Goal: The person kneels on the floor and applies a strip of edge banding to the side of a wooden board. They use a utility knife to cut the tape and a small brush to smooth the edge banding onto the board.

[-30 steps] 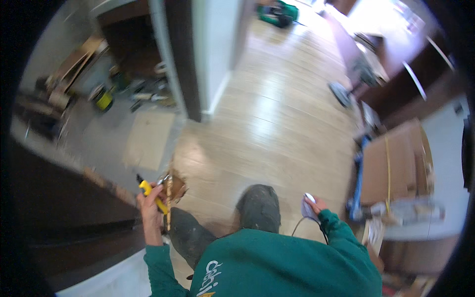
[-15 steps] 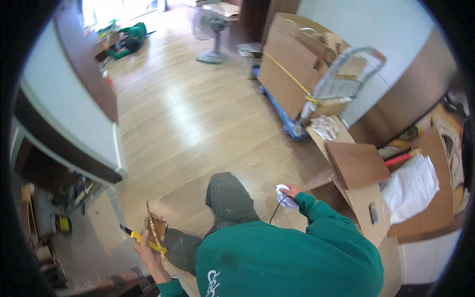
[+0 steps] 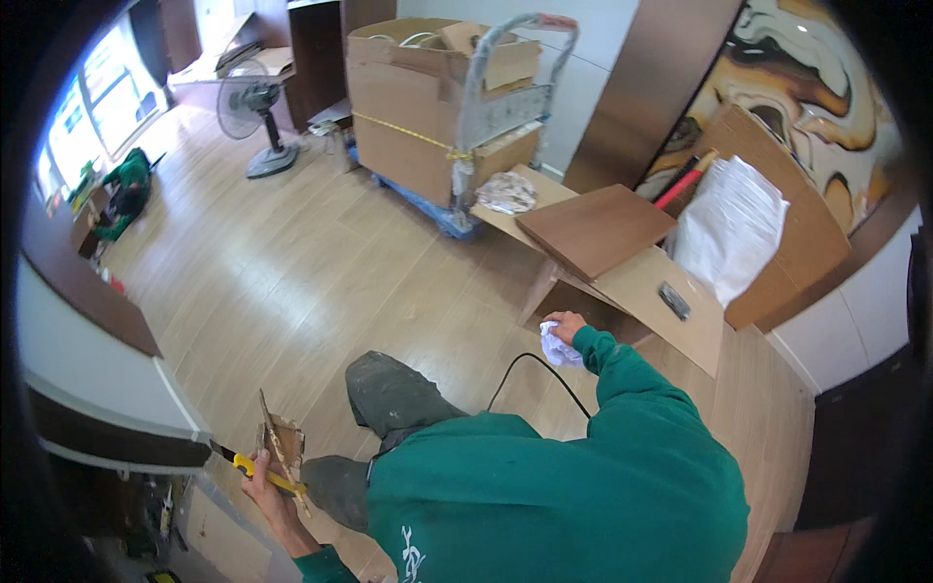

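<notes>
Yellow utility knife [image 3: 282,482] is located at the person's left side, in the left hand [image 3: 270,500], beside one trouser leg [image 3: 333,491]. Its dark tip points outward, away from the body. Left grip: fingers closed around the handle, with a thin wood strip [image 3: 269,423] crossing it and a ragged brown piece [image 3: 289,439] just beside. Right grip: the fingers of the right hand [image 3: 564,326] pinch a white wad [image 3: 562,350] above the wooden floor [image 3: 292,291].

Handling, as judged from where I stand:
1. Direct the tip away from the knee and wrist.
2. Press the handle firmly into the palm; the crossing strip could roll it and swing the tip.
3. If the blade is out, retract it before changing grip.
4. Support the ragged piece from beneath, as its edges look liable to splinter.
5. Before stepping, check that the black cable [image 3: 525,358], arched near the right sleeve [image 3: 612,364], lies clear of the feet.

Limits of view: I cannot tell whether a cutting edge is exposed, whether strip and ragged piece are joined, or whether the wad is cloth or paper. Part of the left fingers is hidden. Both cable ends disappear behind green clothing. The dark recess [image 3: 126,515] at lower left is cut off by the rim, and its contents are hard to make out.
</notes>
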Tool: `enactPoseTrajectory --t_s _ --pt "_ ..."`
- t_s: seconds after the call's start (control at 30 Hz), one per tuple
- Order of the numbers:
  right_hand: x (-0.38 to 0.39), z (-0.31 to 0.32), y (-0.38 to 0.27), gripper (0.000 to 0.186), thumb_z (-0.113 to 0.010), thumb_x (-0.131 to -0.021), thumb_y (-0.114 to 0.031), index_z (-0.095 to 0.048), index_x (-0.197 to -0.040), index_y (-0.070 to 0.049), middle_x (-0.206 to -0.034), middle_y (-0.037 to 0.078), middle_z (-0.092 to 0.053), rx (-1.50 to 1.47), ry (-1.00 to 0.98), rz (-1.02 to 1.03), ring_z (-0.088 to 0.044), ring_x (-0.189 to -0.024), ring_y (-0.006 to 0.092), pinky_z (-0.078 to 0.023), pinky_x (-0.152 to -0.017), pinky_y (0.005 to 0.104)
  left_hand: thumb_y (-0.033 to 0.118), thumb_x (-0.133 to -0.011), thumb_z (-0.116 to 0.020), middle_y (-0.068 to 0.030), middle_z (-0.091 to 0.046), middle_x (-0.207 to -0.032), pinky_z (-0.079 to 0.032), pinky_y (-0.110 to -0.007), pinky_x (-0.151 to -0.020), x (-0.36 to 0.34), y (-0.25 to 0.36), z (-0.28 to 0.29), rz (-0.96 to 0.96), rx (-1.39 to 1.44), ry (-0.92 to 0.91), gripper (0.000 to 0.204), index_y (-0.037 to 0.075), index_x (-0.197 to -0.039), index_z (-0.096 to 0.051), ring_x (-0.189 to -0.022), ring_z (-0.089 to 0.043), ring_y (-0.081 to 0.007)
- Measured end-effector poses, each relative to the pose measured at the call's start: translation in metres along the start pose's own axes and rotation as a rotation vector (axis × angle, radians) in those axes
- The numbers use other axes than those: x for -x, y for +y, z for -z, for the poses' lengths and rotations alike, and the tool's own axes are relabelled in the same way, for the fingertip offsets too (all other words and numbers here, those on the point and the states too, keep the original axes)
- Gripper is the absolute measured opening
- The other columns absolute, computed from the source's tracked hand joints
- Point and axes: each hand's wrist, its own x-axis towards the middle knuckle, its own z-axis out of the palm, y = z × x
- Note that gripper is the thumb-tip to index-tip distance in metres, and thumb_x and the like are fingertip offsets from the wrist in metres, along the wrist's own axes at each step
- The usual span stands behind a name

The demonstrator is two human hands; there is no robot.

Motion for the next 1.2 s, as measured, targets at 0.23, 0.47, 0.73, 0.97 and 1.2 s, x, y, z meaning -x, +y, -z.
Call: enactPoseTrajectory --t_s 0.23,0.47,0.73,0.97,1.2 --pt "0.061 0.07 0.019 0.05 -0.059 -0.087 -0.055 -0.076 -0.104 -0.011 -0.105 0.02 -0.071 0.206 0.171 -0.282 -0.066 -0.101 0.0413 -0.052 -0.092 0.0476 0.014 -0.086 -0.073 0.0011 -0.055 -0.072 -0.044 -0.025 -0.056 -0.029 0.001 -0.04 0.116 -0.019 -0.214 0.027 0.004 -0.103 -0.055 -0.059 -0.054 -0.0091" --pt "0.117 0.094 0.033 0.044 -0.059 -0.084 -0.046 -0.075 -0.102 -0.009 -0.099 0.022 -0.071 0.202 0.345 -0.57 -0.067 -0.099 0.0414 -0.052 -0.091 0.0488 0.013 -0.084 -0.073 -0.002 -0.057 -0.079 -0.046 -0.028 -0.059 -0.024 0.006 -0.075 0.226 -0.118 -0.33 0.03 0.004 -0.106 -0.055 -0.067 -0.057 -0.0113" --pt "0.148 0.104 0.1 0.016 -0.068 -0.082 -0.023 -0.076 -0.09 -0.012 -0.091 0.013 -0.075 -0.158 0.546 -0.494 -0.071 -0.085 0.0292 -0.056 -0.08 0.0403 0.012 -0.082 -0.074 0.0 -0.056 -0.08 -0.047 -0.027 -0.066 0.005 0.001 -0.181 0.217 -0.092 -0.487 0.024 0.006 -0.099 -0.058 -0.071 -0.056 -0.0115" --pt "0.112 0.122 0.035 0.024 -0.067 -0.091 -0.027 -0.077 -0.097 -0.006 -0.086 0.005 -0.074 -0.703 0.229 -0.109 -0.066 -0.079 0.0124 -0.053 -0.077 0.0297 0.014 -0.08 -0.075 -0.0019 -0.057 -0.086 -0.048 -0.027 -0.069 0.056 0.002 -0.342 0.257 -0.207 -0.655 0.031 0.005 -0.103 -0.057 -0.076 -0.057 -0.013" --pt "0.112 0.177 -0.053 0.033 -0.066 -0.096 -0.02 -0.066 -0.123 -0.001 -0.102 0.009 -0.074 -1.178 -0.243 0.114 -0.065 -0.094 0.0129 -0.051 -0.085 0.0292 0.009 -0.077 -0.08 -0.0074 -0.063 -0.085 -0.053 -0.031 -0.062 0.096 -0.036 -0.463 0.342 -0.213 -0.895 0.033 0.0 -0.103 -0.06 -0.072 -0.062 -0.0161"
